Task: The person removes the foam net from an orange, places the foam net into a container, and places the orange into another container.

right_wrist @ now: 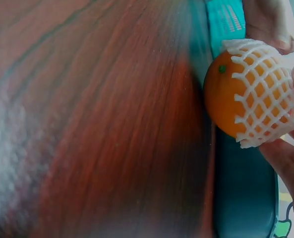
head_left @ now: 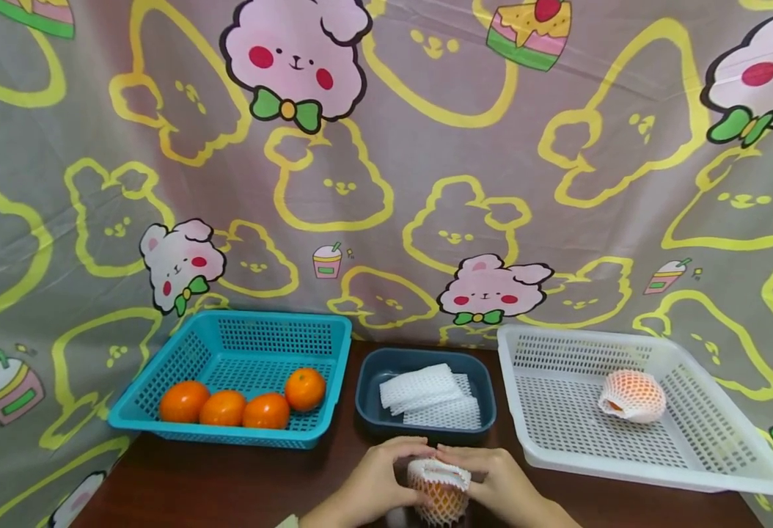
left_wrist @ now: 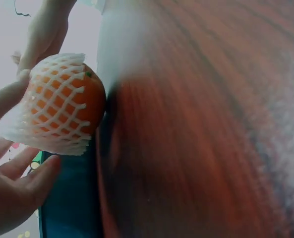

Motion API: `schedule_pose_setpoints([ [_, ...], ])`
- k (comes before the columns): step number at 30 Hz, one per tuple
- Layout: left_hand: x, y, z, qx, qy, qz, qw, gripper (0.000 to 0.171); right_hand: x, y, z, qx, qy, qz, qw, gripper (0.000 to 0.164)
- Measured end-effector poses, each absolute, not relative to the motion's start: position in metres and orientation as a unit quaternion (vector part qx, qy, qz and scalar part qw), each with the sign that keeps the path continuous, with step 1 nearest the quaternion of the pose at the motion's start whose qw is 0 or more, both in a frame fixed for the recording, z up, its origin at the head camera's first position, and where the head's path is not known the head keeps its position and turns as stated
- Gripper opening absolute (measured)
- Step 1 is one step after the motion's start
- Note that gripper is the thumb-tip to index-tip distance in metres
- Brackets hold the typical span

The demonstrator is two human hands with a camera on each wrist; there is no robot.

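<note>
On the table in front of me stands an orange (head_left: 444, 506) with a white foam net (head_left: 438, 471) pulled around it. My left hand (head_left: 380, 478) holds the net from the left, thumb low on its side and fingers at the top rim. From the right, my right hand (head_left: 502, 480) grips the net near that same rim. In the left wrist view, bare peel of the orange (left_wrist: 96, 96) shows at the bottom, beyond the net's cut edge. The right wrist view shows the orange's green stem spot (right_wrist: 222, 69) facing the table.
A blue basket (head_left: 228, 438) with several bare oranges (head_left: 224, 407) stands at left. Behind my hands, a dark tray (head_left: 369, 411) holds flat foam nets (head_left: 426, 392). At right, a white basket (head_left: 558, 455) contains a netted orange (head_left: 639, 396). A patterned curtain (head_left: 386, 169) hangs behind.
</note>
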State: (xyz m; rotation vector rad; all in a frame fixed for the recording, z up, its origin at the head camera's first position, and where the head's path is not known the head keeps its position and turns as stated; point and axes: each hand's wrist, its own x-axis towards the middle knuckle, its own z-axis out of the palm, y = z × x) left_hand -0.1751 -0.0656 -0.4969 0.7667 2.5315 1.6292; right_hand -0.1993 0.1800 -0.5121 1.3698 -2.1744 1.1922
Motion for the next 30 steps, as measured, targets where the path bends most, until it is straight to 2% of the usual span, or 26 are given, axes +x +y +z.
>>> schedule_pose_setpoints([
  [2, -0.175, -0.065, -0.496, 0.244, 0.812, 0.529, 0.034, 0.047, -0.200, 0.179, -0.514, 0.486, -0.742, 0.426, 0.177, 0.037],
  [8, -0.174, -0.063, -0.490, 0.212, 0.803, 0.557, 0.005, 0.016, -0.198, 0.175, -0.511, 0.471, -0.736, 0.426, 0.232, 0.028],
  [11, -0.174, -0.062, -0.488, 0.205, 0.801, 0.562, 0.005, 0.011, -0.196, 0.175, -0.507, 0.454, -0.754, 0.426, 0.208, 0.030],
  [13, -0.174, -0.062, -0.488, 0.205, 0.801, 0.563, 0.004, 0.009, -0.195, 0.177, -0.504, 0.448, -0.769, 0.425, 0.167, 0.034],
  [16, -0.174, -0.063, -0.489, 0.207, 0.794, 0.572, 0.007, 0.016, -0.194, 0.180, -0.501, 0.441, -0.787, 0.418, 0.107, 0.046],
  [19, -0.174, -0.064, -0.490, 0.212, 0.787, 0.578, 0.033, 0.033, -0.194, 0.181, -0.501, 0.436, -0.789, 0.427, 0.072, 0.044],
  [21, -0.175, -0.063, -0.491, 0.218, 0.782, 0.581, 0.058, 0.042, -0.194, 0.181, -0.502, 0.436, -0.783, 0.438, 0.072, 0.034],
  [23, -0.174, -0.063, -0.493, 0.220, 0.778, 0.584, 0.074, 0.045, -0.195, 0.181, -0.504, 0.437, -0.774, 0.450, 0.079, 0.030],
  [26, -0.173, -0.062, -0.493, 0.218, 0.775, 0.589, 0.071, 0.040, -0.195, 0.179, -0.506, 0.444, -0.764, 0.457, 0.104, 0.027],
  [30, -0.174, -0.062, -0.490, 0.213, 0.780, 0.587, 0.039, 0.030, -0.196, 0.178, -0.509, 0.448, -0.752, 0.462, 0.143, 0.027],
])
